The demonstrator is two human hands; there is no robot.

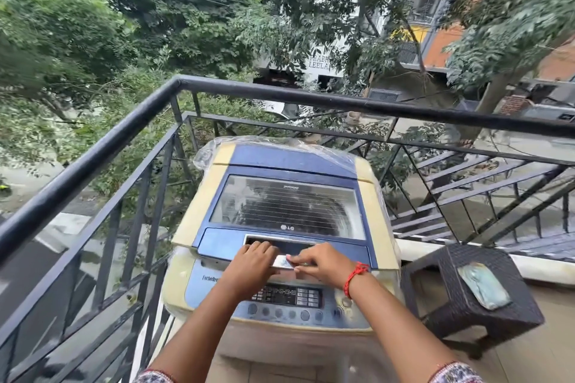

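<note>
On the washing machine (286, 196) marked LG, the left hand (252, 262) and the right hand (325, 263) each curl fingers round its silver handle (282, 261).

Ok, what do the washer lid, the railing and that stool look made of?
Washer lid: glossy blue plastic frame around a clear pane, glass or plastic, mirroring trees. Railing: likely metal, painted black, with a dull sheen. Stool: dark woven strands, probably synthetic rattan.

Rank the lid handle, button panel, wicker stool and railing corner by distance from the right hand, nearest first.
1. lid handle: touched by the right hand.
2. button panel: beside the wrist, nearer the person.
3. wicker stool: off to the right.
4. railing corner: far ahead, to the left.
</note>
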